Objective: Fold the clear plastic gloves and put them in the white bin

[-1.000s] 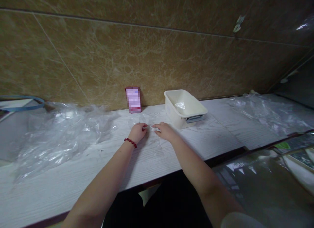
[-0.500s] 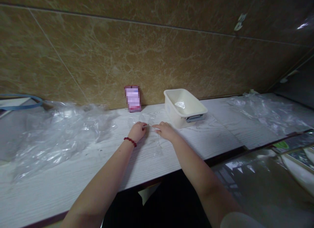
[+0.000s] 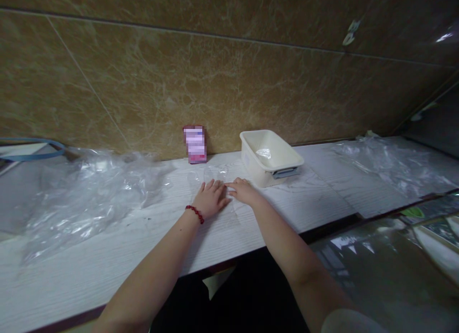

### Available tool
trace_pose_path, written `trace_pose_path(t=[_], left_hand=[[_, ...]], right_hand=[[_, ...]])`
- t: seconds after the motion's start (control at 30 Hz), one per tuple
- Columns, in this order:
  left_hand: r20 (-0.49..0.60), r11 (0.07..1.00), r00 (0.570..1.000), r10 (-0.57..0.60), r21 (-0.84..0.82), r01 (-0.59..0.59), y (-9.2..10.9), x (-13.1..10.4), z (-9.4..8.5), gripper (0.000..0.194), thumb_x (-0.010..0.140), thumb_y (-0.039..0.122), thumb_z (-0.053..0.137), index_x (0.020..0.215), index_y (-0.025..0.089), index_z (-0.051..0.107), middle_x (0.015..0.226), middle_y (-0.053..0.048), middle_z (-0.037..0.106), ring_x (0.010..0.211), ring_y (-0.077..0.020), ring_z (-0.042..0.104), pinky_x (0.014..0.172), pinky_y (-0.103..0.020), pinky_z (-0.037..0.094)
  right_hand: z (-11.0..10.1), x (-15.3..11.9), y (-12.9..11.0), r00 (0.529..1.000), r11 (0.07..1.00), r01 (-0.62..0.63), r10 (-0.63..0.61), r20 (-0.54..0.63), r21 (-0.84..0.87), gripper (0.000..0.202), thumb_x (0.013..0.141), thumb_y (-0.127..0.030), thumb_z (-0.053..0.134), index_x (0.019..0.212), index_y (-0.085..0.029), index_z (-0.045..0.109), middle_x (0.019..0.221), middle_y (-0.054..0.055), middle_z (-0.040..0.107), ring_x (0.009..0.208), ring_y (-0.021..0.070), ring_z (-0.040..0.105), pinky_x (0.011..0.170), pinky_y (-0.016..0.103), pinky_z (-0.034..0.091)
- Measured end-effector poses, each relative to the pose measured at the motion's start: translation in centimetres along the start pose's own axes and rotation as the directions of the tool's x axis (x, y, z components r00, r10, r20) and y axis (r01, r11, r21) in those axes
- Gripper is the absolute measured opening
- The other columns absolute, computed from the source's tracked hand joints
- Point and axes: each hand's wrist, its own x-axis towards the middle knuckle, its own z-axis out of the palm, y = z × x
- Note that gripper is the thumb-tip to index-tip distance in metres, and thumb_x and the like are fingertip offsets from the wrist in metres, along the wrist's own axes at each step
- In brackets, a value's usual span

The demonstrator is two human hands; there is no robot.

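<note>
My left hand (image 3: pixel 211 199), pinched near its fingertips a moment ago, now lies flat with its grip spread, pressing the small clear plastic bag (image 3: pixel 215 173) to the counter (image 3: pixel 150 247); the red bead bracelet (image 3: pixel 194 214) has shifted slightly nearer me. My right hand (image 3: pixel 243 190) has barely moved, index finger reaching toward my left fingers at the bag's near part; I cannot tell whether that grip pinches any film. Just beyond it, to the right, the cream plastic bin (image 3: pixel 256 168) stays put.
</note>
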Motion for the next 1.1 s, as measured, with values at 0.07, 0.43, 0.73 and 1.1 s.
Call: trace_pose_path(t=[0.07, 0.43, 0.73, 1.1], left_hand=[[0.058, 1.0, 0.998, -0.021, -0.008, 0.021, 0.2, -0.2, 0.3, 0.064, 0.078, 0.057, 0.027, 0.128, 0.018, 0.034, 0.135, -0.013, 0.031, 0.124, -0.0312, 0.022, 0.098, -0.051, 0.013], [0.146, 0.993, 0.982, -0.118, -0.009, 0.121, -0.3, -0.9, -0.6, 0.06, 0.076, 0.062, 0.022, 0.127, 0.033, 0.033, 0.137, -0.014, 0.027, 0.124, -0.0358, 0.021, 0.092, -0.059, 0.009], [0.18, 0.988, 0.971, -0.154, 0.044, 0.149, 0.0, -1.3, -1.0, 0.062, 0.076, 0.064, 0.017, 0.128, 0.034, 0.031, 0.137, -0.012, 0.025, 0.125, -0.0362, 0.015, 0.094, -0.057, 0.01], [0.158, 0.983, 0.971, -0.181, 0.049, 0.175, -0.4, -1.2, -1.4, 0.063, 0.076, 0.062, 0.024, 0.126, 0.026, 0.036, 0.134, -0.016, 0.029, 0.124, -0.0366, 0.018, 0.094, -0.056, 0.015]], right_hand=[[0.0, 0.0, 0.1, 1.0, 1.0, -0.004, 0.004, 0.002, 0.005, 0.039, 0.08, -0.036, 0.048, 0.119, -0.031, 0.046, 0.1, 0.007, 0.05, 0.096, 0.0177, 0.045, 0.087, 0.03, 0.028], [-0.4, -0.2, 0.4, 0.999, 0.999, -0.01, 0.009, 0.043, 0.031, 0.044, 0.077, -0.038, 0.051, 0.121, -0.032, 0.044, 0.104, 0.007, 0.047, 0.097, 0.0193, 0.043, 0.087, 0.03, 0.027], [-0.8, -0.3, 0.1, 0.996, 1.0, 0.002, -0.001, 0.085, -0.014, 0.047, 0.079, -0.038, 0.047, 0.124, -0.029, 0.04, 0.107, 0.008, 0.045, 0.098, 0.0206, 0.042, 0.088, 0.03, 0.027], [-0.9, -0.4, 0.1, 0.993, 1.0, -0.013, 0.013, 0.116, -0.007, 0.048, 0.079, -0.037, 0.048, 0.125, -0.03, 0.038, 0.11, 0.008, 0.044, 0.1, 0.0215, 0.041, 0.088, 0.031, 0.027]])
